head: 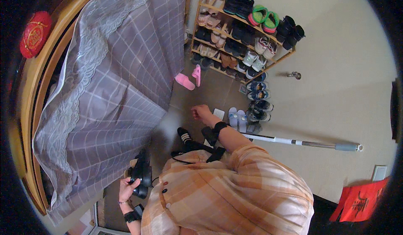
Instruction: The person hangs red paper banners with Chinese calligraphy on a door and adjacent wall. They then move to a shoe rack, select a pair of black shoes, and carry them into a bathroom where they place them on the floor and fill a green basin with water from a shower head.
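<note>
My left hand (127,187), low on the left, grips a pair of black shoes (141,175) by their near end, thumb on top. They hang beside the checked curtain's lower edge, and their light insides show. My right hand (201,112) reaches out over the floor in front of me, its fingers curled with nothing visible in them. Beyond it lie two pink slippers (185,81). To the right of its wrist a white flat object (218,114) and a pair of pale lilac sandals (237,119) rest on the floor.
A wooden shoe rack (245,81) full of shoes stands against the wall. Several sneakers (258,90) line the wall below it. A telescopic pole (283,140) juts out on the right. A grey checked curtain (126,65) with lace covers the left. My foot wears a black striped slipper (184,134).
</note>
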### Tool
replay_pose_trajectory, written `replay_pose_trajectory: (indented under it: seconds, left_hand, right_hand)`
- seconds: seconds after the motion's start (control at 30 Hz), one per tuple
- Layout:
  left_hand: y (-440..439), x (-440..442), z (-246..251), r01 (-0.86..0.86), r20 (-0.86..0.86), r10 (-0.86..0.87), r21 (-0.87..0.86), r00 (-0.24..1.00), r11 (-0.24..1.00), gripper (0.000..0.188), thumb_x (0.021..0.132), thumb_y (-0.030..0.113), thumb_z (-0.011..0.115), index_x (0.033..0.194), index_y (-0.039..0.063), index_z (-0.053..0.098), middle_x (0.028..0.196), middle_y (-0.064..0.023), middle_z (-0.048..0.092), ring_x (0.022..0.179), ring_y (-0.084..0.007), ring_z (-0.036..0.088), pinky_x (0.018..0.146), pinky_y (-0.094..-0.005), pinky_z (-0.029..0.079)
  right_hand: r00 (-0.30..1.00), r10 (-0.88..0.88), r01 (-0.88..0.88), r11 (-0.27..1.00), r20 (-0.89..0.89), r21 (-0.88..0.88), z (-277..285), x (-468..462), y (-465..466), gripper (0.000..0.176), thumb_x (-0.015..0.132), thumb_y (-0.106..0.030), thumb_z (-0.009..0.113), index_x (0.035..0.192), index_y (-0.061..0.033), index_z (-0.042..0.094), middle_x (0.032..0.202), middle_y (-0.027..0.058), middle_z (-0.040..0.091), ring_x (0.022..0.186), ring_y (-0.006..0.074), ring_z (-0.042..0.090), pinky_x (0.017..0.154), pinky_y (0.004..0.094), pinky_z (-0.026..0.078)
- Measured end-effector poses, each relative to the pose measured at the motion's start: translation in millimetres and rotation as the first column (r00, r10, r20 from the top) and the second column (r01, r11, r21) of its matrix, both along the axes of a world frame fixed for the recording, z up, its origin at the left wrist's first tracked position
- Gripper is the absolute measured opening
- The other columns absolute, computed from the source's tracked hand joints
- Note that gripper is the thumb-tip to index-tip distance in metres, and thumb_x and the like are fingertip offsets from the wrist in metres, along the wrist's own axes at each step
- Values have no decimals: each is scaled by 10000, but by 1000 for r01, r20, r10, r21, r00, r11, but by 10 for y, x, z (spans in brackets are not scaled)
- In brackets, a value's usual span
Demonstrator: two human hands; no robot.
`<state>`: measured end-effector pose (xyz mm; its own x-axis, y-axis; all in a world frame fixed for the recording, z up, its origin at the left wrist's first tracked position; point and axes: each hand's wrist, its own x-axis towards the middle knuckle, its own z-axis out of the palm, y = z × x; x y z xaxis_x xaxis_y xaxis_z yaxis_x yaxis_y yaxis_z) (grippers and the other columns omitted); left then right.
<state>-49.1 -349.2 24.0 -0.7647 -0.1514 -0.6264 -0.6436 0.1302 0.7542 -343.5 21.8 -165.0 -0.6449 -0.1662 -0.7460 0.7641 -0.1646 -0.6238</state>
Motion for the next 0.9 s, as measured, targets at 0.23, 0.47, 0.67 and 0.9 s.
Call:
replay_pose_trajectory:
  seconds: [0.23,0.47,0.67,0.9]
  left_hand:
    - [-8,24,-32,24,20,-23,-30,1000,999,144,793,137,755,749,16,690,687,65,601,604,-28,495,560,-220,415]
    - [16,-11,-144,-37,9,37,33,999,999,125,775,133,771,787,29,703,735,60,635,636,-29,523,589,-215,428]
    - [288,-388,-136,31,54,-25,-127,998,991,118,763,119,774,771,35,692,746,65,627,661,-33,513,612,-230,431]
    - [649,-1204,-414,55,301,9,-205,954,977,215,738,211,806,762,50,666,698,71,578,659,-64,458,619,-261,421]
  right_hand:
    - [997,76,-77,996,11,41,27,8,-118,80,838,-121,621,806,-48,608,663,33,559,555,151,543,484,305,450]
    - [996,88,-88,978,10,189,-36,-47,-15,103,873,-115,573,877,-30,631,663,37,566,539,151,547,450,301,440]
    - [988,-126,148,933,-88,328,-237,-689,721,171,902,-90,478,877,23,603,644,95,587,475,188,559,392,283,439]
    - [965,236,-6,445,-110,896,-418,-2209,1886,225,876,-198,562,965,-4,632,829,176,662,731,317,646,623,419,521]
